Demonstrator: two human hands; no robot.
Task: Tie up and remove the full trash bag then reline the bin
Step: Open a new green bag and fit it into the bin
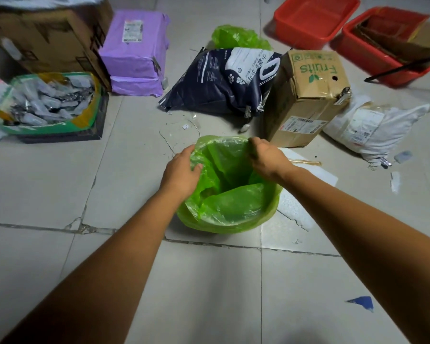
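A green plastic liner bag (227,202) is draped over a round bin on the tiled floor in the middle of the view, and the plastic hides the bin. The liner's inside looks empty. My left hand (180,171) grips the liner's left edge at the rim, thumb inside. At the far right part of the rim my right hand (267,157) pinches the plastic. Another green bag (236,37), bulging, lies on the floor farther back, behind a dark pet-litter sack (219,83).
A "Fruits" cardboard box (305,95) stands just behind and right of the bin. White foam sheets (305,184) lie under its right side. Purple parcels (137,48), a green crate of packets (47,103), red tubs (313,18) and a white parcel bag (375,127) ring the floor.
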